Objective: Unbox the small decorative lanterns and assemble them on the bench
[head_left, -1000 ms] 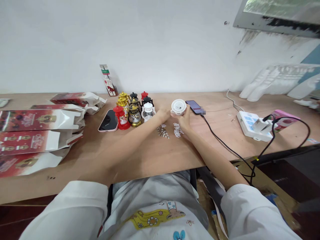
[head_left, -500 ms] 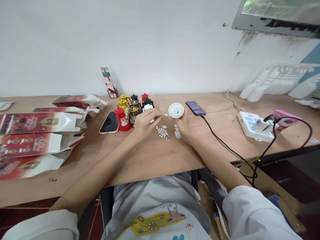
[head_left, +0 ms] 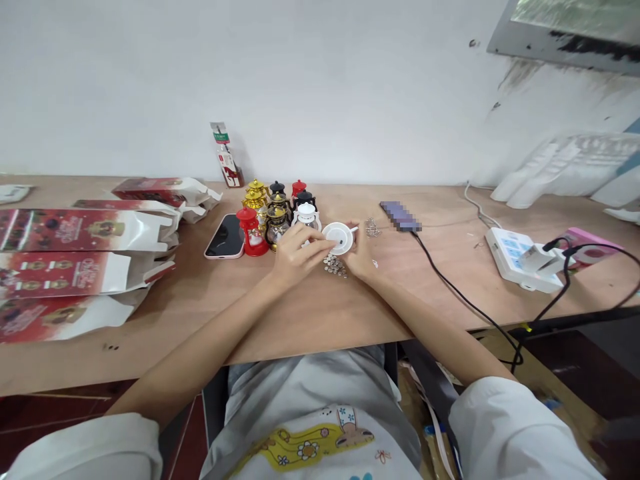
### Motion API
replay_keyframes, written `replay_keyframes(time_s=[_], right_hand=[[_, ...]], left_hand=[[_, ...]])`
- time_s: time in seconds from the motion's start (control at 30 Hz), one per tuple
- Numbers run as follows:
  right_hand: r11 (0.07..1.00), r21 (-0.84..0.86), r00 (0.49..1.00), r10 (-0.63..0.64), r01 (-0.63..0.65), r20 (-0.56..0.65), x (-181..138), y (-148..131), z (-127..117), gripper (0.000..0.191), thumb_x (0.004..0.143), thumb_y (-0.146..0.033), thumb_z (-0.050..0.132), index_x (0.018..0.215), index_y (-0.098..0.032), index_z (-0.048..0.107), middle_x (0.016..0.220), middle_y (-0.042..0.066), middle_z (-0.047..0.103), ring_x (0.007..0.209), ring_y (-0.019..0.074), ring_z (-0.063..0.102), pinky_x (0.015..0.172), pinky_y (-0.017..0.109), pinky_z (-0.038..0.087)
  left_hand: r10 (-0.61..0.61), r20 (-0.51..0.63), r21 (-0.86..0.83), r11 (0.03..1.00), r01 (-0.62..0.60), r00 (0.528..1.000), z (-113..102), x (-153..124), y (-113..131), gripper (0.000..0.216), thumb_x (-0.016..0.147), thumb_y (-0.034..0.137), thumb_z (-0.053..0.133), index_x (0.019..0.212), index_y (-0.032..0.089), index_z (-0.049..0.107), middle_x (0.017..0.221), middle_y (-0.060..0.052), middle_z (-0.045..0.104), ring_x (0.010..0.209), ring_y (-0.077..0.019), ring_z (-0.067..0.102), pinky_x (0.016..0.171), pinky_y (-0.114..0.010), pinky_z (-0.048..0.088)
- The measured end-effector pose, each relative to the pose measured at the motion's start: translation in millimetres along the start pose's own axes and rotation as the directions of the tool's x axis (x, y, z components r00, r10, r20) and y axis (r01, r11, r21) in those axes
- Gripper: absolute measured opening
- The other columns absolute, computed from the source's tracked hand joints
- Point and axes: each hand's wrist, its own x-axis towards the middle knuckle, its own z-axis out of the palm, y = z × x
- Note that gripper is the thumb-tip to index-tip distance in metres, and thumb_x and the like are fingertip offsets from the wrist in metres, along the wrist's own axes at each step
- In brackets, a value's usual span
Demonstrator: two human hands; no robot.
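Observation:
My right hand (head_left: pixel 361 252) grips a small round white lantern base (head_left: pixel 338 238) held just above the wooden table (head_left: pixel 310 313). My left hand (head_left: pixel 295 250) is curled with its fingertips at the left rim of that base. Under the hands lies a small pile of silvery button cells (head_left: pixel 335 265). Just left of the hands stands a cluster of little lanterns (head_left: pixel 274 212) in red, gold, black and white.
A pink-cased phone (head_left: pixel 225 237) lies left of the lanterns. Red and white packaging bags (head_left: pixel 85 260) are stacked at far left. A dark phone (head_left: pixel 399 216) on a black cable, another small pile of metal bits (head_left: pixel 371 228) and a white power strip (head_left: pixel 520 257) sit at right.
Both hands brought the white base nearer to me and lower, over the button cells. My left hand came off the table and closed onto the base's rim.

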Motion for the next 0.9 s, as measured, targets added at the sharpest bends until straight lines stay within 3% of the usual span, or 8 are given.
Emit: replay_keyframes(time_s=[0.47, 0.9], right_hand=[[1.000, -0.005, 1.000, 0.003, -0.003, -0.004, -0.5, 2.7, 0.6, 0.052, 0.062, -0.028, 0.076, 0.102, -0.025, 0.044, 0.101, 0.003, 0.058, 0.092, 0.0205, 0.057, 0.086, 0.039, 0.047], [1.000, 0.002, 1.000, -0.014, 0.014, 0.004, -0.8, -3.0, 1.5, 0.053, 0.060, -0.031, 0.077, 0.101, -0.024, 0.043, 0.099, 0.003, 0.058, 0.091, 0.0211, 0.057, 0.083, 0.039, 0.047]], left_hand=[[-0.055, -0.006, 0.038, 0.998, 0.055, 0.998, -2.0, -0.5, 2.1, 0.014, 0.088, 0.027, 0.057, 0.085, 0.022, 0.069, 0.071, -0.003, 0.061, 0.067, -0.0131, 0.051, 0.060, -0.027, 0.041], [0.028, -0.014, 0.066, 0.997, -0.027, 1.000, 0.9, -4.2, -0.1, 0.009, 0.087, 0.025, 0.058, 0.083, 0.022, 0.066, 0.071, -0.002, 0.060, 0.064, -0.0129, 0.049, 0.059, -0.027, 0.037]])
